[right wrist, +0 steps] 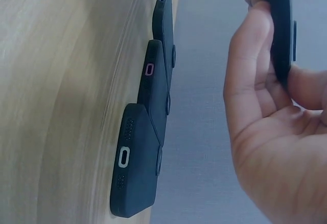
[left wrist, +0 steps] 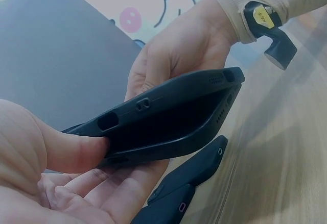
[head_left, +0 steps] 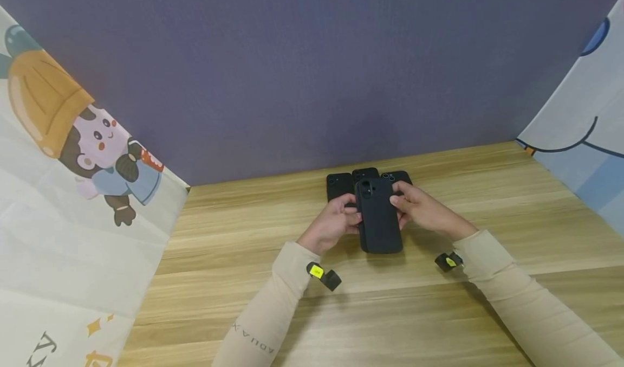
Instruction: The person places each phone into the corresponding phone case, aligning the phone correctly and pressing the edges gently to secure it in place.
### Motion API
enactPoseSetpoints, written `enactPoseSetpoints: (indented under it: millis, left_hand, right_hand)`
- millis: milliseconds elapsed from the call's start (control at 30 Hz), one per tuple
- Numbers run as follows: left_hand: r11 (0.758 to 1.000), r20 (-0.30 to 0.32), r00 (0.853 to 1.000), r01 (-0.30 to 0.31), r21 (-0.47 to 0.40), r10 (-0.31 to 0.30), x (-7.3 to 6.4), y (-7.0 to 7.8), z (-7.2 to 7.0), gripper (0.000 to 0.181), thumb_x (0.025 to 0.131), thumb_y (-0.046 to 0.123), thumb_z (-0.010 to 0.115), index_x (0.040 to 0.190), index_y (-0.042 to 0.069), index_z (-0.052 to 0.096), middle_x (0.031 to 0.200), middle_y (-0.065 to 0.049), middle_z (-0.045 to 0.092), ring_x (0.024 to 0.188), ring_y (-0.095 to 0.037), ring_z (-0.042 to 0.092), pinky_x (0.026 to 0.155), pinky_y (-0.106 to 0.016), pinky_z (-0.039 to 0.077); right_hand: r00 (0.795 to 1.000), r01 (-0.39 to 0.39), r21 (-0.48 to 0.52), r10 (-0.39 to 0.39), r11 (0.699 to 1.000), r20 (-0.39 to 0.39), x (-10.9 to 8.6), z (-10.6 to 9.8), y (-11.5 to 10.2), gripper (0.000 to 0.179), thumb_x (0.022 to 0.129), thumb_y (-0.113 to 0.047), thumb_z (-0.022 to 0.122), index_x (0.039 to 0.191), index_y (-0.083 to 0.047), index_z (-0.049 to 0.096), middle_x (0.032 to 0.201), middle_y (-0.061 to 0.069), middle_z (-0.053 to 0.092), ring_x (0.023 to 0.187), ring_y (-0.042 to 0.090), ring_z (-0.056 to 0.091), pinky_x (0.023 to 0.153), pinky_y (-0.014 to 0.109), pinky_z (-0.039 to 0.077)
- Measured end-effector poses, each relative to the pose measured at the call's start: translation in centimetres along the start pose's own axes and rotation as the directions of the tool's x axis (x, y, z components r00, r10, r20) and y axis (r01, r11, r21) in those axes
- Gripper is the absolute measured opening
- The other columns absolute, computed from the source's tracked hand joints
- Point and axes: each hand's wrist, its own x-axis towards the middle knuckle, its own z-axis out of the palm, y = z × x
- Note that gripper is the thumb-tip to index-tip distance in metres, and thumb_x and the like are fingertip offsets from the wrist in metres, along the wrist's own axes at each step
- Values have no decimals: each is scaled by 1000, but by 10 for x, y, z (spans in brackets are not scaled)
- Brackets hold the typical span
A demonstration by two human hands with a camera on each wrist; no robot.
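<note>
Both hands hold a black phone case above the wooden table, its camera side towards the head view. My left hand pinches its left long edge, thumb on the rim and fingers beneath in the left wrist view. From there a dark hollow shows between the case's walls. The right hand grips the upper right edge between thumb and fingers. In the right wrist view the held case appears edge-on. Behind it lie three more black cases, partly overlapped by the held one.
The wooden table ends at a grey-blue wall panel behind the cases. In the right wrist view the three cases are lined up with their port ends showing. Printed cloths hang at both sides.
</note>
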Motion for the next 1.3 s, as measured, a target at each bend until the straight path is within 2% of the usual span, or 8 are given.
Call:
enactPoseSetpoints:
  millis: [333, 600, 800, 1067, 1167, 1300]
  left_hand:
    - [1000, 0, 1000, -5, -20, 5, 0, 0, 0, 26, 101, -12, 43, 120, 3, 53, 113, -18, 72, 90, -12, 71, 82, -33, 59]
    - [999, 1, 1000, -2, -37, 2, 0, 0, -1, 27, 100, -13, 43, 120, 3, 53, 113, -18, 73, 90, -13, 71, 85, -35, 59]
    - [999, 11, 1000, -4, -46, 5, -1, 0, -2, 27, 101, -13, 41, 120, 3, 52, 103, -9, 73, 88, -13, 71, 88, -37, 59]
    - [999, 13, 1000, 8, -48, -8, -1, 2, -3, 28, 102, -12, 42, 122, 3, 52, 108, -13, 72, 87, -14, 71, 84, -35, 58]
    - [999, 17, 1000, 6, -47, -6, 0, 1, -3, 28, 101, -12, 41, 123, 2, 52, 110, -15, 72, 88, -14, 71, 88, -38, 58]
    - [999, 21, 1000, 14, -37, -13, -1, 1, -4, 25, 103, -9, 41, 122, 3, 52, 106, -11, 73, 88, -14, 71, 97, -47, 56]
  right_hand:
    - [1000, -18, 17, 19, 1000, -19, 0, 2, -2, 28, 112, -12, 38, 131, 7, 37, 90, 14, 60, 74, 18, 60, 69, 46, 59]
    - [1000, -7, 38, 8, 999, -10, 0, 3, -3, 25, 112, -13, 38, 127, 7, 39, 93, 15, 61, 74, 18, 62, 69, 45, 60]
    - [1000, 0, 69, 0, 998, 3, 1, 3, 0, 27, 113, -20, 38, 125, 4, 40, 97, 13, 61, 77, 18, 64, 72, 45, 60]
    - [999, -1, 121, -4, 993, 40, -1, 5, -1, 34, 113, -26, 38, 123, 6, 44, 97, 11, 67, 80, 21, 70, 71, 39, 61]
    - [999, -3, 110, -1, 994, 35, -1, 5, -2, 31, 113, -24, 38, 120, 5, 44, 94, 10, 66, 77, 21, 69, 69, 40, 61]
    - [1000, -11, 86, 10, 996, 16, 1, 7, -2, 26, 113, -19, 37, 115, 5, 44, 90, 10, 64, 73, 18, 67, 68, 40, 60]
